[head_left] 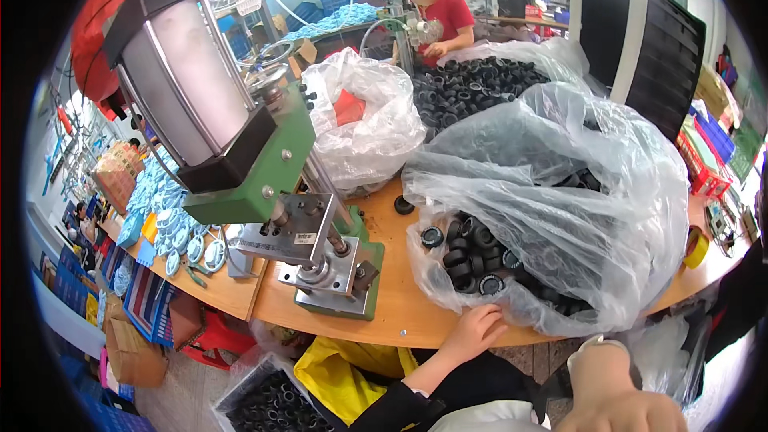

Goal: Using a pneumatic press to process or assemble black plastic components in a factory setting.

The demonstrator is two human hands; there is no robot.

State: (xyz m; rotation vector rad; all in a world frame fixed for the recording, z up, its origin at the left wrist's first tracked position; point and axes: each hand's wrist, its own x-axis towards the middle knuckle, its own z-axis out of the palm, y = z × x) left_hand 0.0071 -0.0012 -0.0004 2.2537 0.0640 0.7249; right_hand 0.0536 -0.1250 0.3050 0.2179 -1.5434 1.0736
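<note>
At the near table edge, my left hand (474, 334) lies against the lower rim of a large clear plastic bag (536, 168); its fingers are loosely bent and slightly apart, and I see nothing in them. Small black round parts (472, 248), like little wheels or caps, fill the bag's opening just beyond that hand. My right hand (620, 408) is close to the lower edge, back of the hand up, knuckles bent; its fingertips are hidden, so what it holds, if anything, does not show.
A green bench press (312, 232) with a cylinder (188, 72) on top stands left of the bag. One loose black part (404, 206) lies between them. Below the table is a box of black parts (276, 404) beside yellow cloth (344, 376). A person in red (448, 12) works across the table.
</note>
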